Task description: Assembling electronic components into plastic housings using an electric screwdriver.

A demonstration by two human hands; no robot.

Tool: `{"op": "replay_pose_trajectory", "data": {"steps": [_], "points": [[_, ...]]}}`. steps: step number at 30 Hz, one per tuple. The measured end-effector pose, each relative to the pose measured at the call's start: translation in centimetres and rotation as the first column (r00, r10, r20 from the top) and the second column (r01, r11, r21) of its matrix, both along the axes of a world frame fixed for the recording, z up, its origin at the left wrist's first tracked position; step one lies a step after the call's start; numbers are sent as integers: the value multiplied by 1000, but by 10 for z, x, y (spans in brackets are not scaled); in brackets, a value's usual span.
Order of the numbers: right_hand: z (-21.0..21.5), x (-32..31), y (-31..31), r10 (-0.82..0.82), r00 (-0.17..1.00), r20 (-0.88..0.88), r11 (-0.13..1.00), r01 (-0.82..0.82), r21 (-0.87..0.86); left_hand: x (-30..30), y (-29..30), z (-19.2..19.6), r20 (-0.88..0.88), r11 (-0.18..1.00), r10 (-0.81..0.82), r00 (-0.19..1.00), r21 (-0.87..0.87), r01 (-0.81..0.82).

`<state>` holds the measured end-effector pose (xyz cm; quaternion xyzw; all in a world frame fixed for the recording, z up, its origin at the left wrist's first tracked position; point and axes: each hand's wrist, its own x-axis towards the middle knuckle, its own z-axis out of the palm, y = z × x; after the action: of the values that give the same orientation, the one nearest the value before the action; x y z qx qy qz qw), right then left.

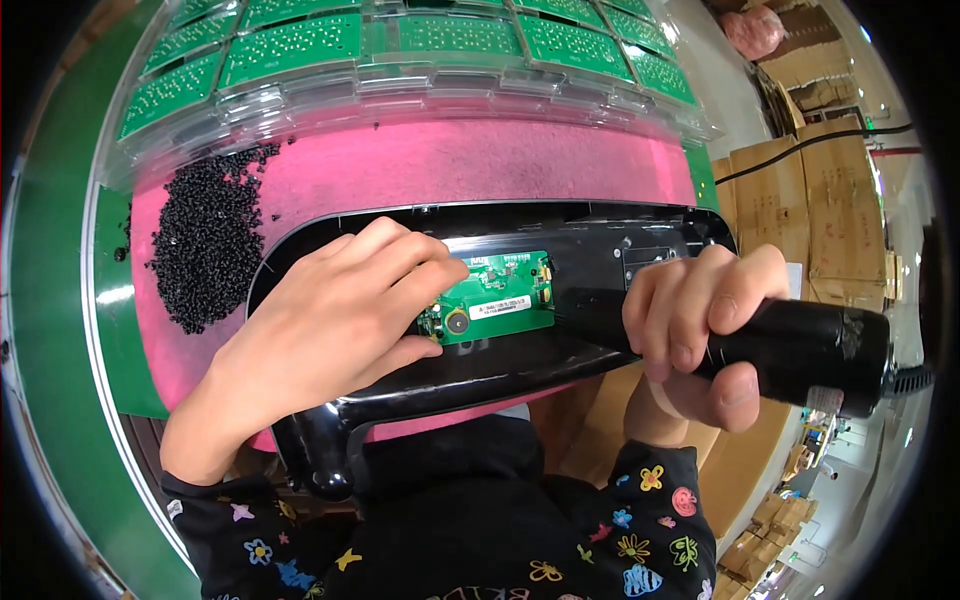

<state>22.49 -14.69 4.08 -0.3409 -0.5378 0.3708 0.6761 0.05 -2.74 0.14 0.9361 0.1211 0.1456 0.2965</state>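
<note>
A green circuit board [500, 312] with a white label and a small round dark part lies inside a long black plastic housing [480, 375]. My left hand [330, 300] reaches over the housing's left side, its thumb and forefinger closed about the board's left end. The fingertips partly cover that end. Gripped in my right hand [705, 330] is a black electric screwdriver [810, 350], held almost level over the housing's right part. A cord leaves its right end. Its tip cannot be made out against the dark housing.
A heap of small black screws [205, 240] sits left of the housing on a pink mat [440, 160]. Clear plastic trays of green boards [460, 36] line the far side. Cardboard boxes [770, 200] stand at the right, with a black cable [800, 148] crossing them.
</note>
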Motion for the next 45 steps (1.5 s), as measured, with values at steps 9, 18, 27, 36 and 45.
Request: {"op": "replay_pose_trajectory", "data": {"steps": [9, 18, 27, 36, 45], "points": [[3, 21, 20, 437, 883, 170, 893, -449, 32, 2, -2, 2, 18, 1000, 8, 1000, 15, -9], [-1, 9, 20, 393, 914, 101, 917, -397, 30, -4, 8, 11, 194, 957, 225, 955, 139, -254], [1, 8, 9, 392, 918, -61, 920, -392, 10, -9, 15, -1, 65, 940, 277, 959, 189, -284], [6, -3, 7, 124, 986, -113, 982, -138, -127, -13, 12, -2, 123, 934, 256, 959, 225, -278], [7, 31, 9, -280, 746, -605, 945, 105, -309, -10, 1, 7, -4, 967, 167, 986, 194, -163]]}}
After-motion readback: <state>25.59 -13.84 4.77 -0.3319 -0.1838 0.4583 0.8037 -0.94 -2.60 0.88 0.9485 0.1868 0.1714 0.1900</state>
